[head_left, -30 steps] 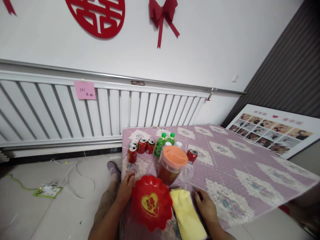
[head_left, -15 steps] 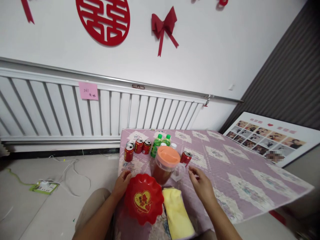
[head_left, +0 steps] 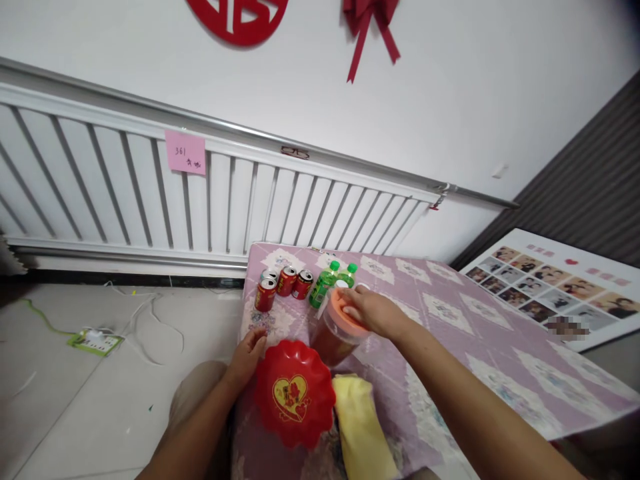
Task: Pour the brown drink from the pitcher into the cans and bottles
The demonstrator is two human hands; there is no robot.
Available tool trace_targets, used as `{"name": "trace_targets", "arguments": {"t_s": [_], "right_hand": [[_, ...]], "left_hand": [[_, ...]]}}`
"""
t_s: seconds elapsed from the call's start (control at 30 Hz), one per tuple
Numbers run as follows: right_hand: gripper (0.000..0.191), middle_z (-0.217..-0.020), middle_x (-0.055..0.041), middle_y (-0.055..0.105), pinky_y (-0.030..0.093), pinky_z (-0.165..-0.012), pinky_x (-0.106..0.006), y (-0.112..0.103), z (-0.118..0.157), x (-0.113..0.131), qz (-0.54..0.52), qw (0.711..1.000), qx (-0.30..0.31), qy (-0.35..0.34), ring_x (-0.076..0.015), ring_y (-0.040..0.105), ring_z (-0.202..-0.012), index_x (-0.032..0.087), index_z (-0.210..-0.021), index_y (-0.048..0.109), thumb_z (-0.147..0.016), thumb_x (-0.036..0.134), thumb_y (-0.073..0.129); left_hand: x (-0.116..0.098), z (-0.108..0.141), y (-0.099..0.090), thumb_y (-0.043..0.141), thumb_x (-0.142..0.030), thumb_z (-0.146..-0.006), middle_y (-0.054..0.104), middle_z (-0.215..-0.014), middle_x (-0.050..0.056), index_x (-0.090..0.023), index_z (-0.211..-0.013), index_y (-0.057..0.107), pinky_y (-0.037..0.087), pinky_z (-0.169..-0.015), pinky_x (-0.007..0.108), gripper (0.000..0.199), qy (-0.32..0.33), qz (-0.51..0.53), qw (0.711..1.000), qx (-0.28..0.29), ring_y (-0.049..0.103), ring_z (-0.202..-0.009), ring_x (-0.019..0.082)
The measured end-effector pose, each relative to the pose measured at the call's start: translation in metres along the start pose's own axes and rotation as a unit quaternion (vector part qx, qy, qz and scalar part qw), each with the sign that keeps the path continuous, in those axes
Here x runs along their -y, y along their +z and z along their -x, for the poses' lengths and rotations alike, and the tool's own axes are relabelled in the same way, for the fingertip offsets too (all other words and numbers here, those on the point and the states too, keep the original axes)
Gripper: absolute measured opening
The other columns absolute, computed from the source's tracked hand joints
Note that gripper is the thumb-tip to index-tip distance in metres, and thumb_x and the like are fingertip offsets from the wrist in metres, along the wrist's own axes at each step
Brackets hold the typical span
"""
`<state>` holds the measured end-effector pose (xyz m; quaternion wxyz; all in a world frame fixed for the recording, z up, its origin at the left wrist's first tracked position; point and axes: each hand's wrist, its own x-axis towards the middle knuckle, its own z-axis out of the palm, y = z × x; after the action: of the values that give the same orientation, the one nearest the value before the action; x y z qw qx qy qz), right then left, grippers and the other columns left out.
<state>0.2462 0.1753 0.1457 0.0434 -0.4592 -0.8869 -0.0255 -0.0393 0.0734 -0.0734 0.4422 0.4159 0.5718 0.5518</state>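
My right hand (head_left: 376, 312) reaches over the orange lid (head_left: 345, 319) of a clear pitcher of brown liquid (head_left: 330, 340), its fingers closed on the lid's top. Beside the left rim of a red scalloped dish (head_left: 295, 423), my left hand (head_left: 246, 357) rests with loosely curled fingers, slightly apart and holding nothing. The dish bears a gold heart print. A folded yellow cloth (head_left: 365, 430) lies to the right of the dish. Behind the pitcher stand two green bottles (head_left: 324, 283), partly hidden.
Several red cans, one at the front (head_left: 265, 295), stand at the back left of the flowered purple tablecloth (head_left: 445, 310). Beyond is a white radiator (head_left: 225, 207). A photo board (head_left: 555, 287) leans at the right. A power strip (head_left: 97, 341) with cables lies on the floor.
My right hand has moved left and up from the table onto the pitcher's lid, and its forearm hides the red can on the right. The view has tilted down; my left hand stays by the dish.
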Motion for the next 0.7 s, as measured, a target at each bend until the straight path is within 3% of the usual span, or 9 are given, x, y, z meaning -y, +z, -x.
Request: {"name": "trace_targets", "arguments": {"t_s": [0.1,0.3,0.7], "right_hand": [[0.029,-0.103,-0.0067,0.073,0.044,-0.066,-0.023,0.002,-0.006,0.0,0.019,0.999,0.038,0.003,-0.0171,0.067,-0.076,0.022,-0.122,0.068,-0.096,0.033,0.059],[0.031,-0.113,-0.0093,0.076,0.046,-0.072,-0.027,0.008,-0.008,0.002,0.045,0.996,0.065,0.049,-0.0225,0.072,-0.091,0.02,-0.126,0.061,-0.1,0.034,0.049],[0.035,-0.098,-0.0115,0.079,0.042,-0.069,-0.031,0.012,-0.016,0.013,0.082,0.976,0.108,0.17,-0.0273,0.075,-0.088,0.021,-0.127,0.057,-0.103,0.04,0.041]], "left_hand": [[0.001,0.001,-0.001,0.058,-0.057,-0.077,0.074,-0.11,0.011,-0.018,-0.109,0.064,0.056,-0.084,0.038,0.05,-0.001,0.014,1.0,0.009,0.069,-0.098,0.026],[0.003,0.003,-0.002,0.058,-0.056,-0.079,0.073,-0.108,0.011,-0.016,-0.112,0.063,0.056,-0.076,0.038,0.052,-0.02,0.041,0.999,0.028,0.068,-0.086,0.024],[0.003,0.003,-0.002,0.058,-0.057,-0.079,0.073,-0.112,0.011,-0.017,-0.11,0.064,0.057,-0.076,0.037,0.051,-0.037,0.053,0.998,0.016,0.069,-0.082,0.022]]}}
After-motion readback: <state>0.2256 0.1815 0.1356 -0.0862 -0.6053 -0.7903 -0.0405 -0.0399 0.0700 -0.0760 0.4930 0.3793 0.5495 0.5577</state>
